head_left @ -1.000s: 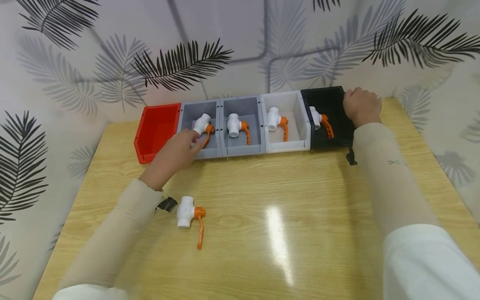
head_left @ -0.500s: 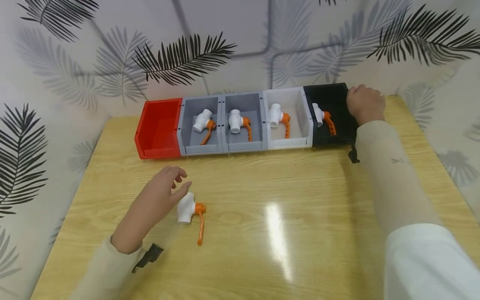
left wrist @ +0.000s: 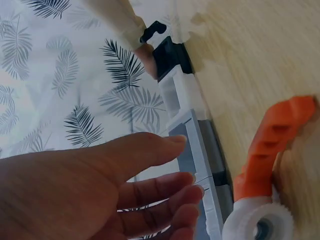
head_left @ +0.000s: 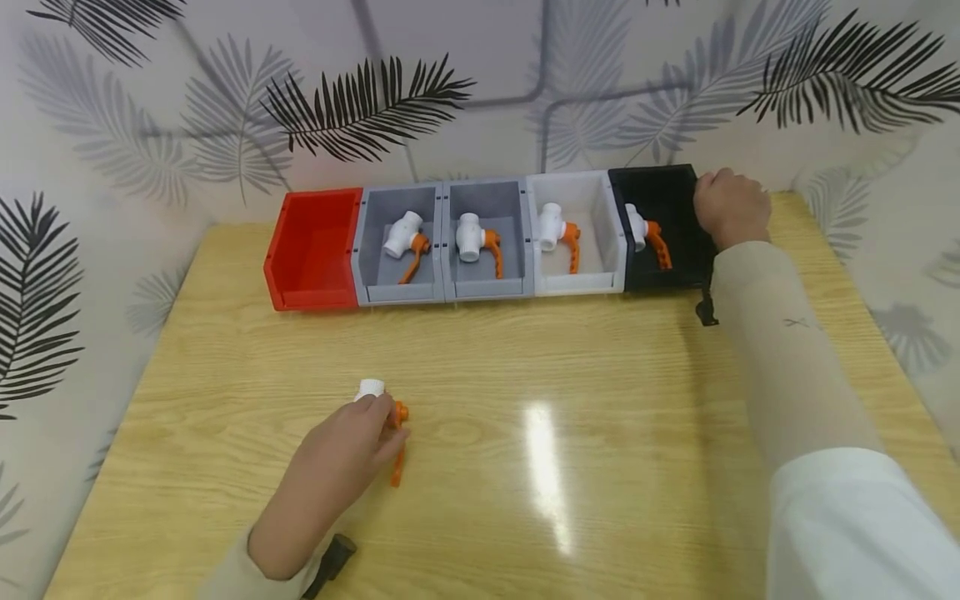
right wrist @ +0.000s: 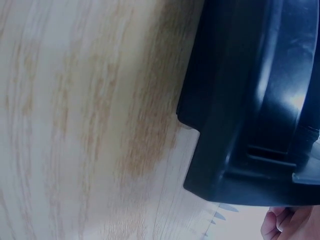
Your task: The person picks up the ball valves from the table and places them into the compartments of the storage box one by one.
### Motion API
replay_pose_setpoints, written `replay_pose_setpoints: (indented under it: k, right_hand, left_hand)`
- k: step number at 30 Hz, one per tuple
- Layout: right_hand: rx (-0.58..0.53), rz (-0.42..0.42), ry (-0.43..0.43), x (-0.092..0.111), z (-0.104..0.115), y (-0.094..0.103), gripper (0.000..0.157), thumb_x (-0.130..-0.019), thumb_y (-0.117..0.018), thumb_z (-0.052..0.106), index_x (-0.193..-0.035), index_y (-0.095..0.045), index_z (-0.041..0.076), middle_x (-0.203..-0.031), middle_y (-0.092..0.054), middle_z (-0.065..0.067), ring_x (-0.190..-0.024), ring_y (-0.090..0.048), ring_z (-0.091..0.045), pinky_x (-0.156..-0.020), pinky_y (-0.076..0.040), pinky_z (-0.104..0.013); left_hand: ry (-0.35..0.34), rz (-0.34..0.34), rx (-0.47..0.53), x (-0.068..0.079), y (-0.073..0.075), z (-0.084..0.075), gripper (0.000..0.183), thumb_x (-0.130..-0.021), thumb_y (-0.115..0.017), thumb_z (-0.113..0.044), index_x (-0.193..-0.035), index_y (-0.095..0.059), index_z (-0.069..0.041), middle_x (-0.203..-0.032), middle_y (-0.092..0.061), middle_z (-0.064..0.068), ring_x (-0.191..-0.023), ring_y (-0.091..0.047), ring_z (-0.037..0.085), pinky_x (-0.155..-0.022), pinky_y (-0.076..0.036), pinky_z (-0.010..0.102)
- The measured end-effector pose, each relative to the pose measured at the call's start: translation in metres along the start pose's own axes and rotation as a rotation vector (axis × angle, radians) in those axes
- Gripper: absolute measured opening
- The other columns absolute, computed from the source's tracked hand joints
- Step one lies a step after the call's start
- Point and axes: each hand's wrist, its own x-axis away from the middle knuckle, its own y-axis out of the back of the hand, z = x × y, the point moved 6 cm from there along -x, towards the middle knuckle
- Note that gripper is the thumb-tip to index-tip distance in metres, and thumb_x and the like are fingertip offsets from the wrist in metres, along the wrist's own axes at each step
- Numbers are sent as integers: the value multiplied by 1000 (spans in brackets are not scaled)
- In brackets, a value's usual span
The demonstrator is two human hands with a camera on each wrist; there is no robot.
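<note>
A white plastic ball valve [head_left: 370,387] with an orange lever lies on the table in the head view, partly covered by my left hand [head_left: 330,471]. In the left wrist view the thumb and fingers [left wrist: 155,192] are spread apart beside the valve's orange lever [left wrist: 262,150], with nothing between them. My right hand [head_left: 731,207] grips the right wall of the black bin [head_left: 678,192], its fingers curled over the rim. The bin's dark side fills much of the right wrist view, and a few fingertips [right wrist: 270,224] show past its lower edge.
Left of the black bin, a red bin [head_left: 311,250], two grey bins [head_left: 405,292] [head_left: 491,287] and a white bin [head_left: 581,283] stand joined in a row against the patterned backdrop. Similar valves lie in the grey, white and black ones. The wooden table [head_left: 480,467] extends in front.
My left hand has come back from the left grey bin, leaving a valve there, and moved over the valve on the table. My right hand stays at the black bin.
</note>
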Motion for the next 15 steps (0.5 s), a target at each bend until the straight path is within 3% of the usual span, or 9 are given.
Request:
replay_pose_setpoints:
  k: [9, 15]
  right_hand:
    - [-6, 14, -5, 0, -1, 1, 66, -91, -3, 36, -120, -36, -13, -117, -40, -37, -102, -38, -53, -85, -29, -60]
    - [2, 22, -14, 0, 0, 0, 66, -91, -2, 36, -122, -34, -13, -118, -39, -37, -103, -38, -53, -86, -28, -60]
  left_hand:
    - [76, -144, -5, 4, -5, -4, 19, -81, -60, -23, -75, -48, -10, -62, -42, -5, -51, -38, 10, -45, -34, 24]
    - [161, -108, 3, 9, -11, 0, 23, -83, -57, -24, -71, -45, -9, -57, -38, -2, -45, -36, 13, -40, -30, 25]
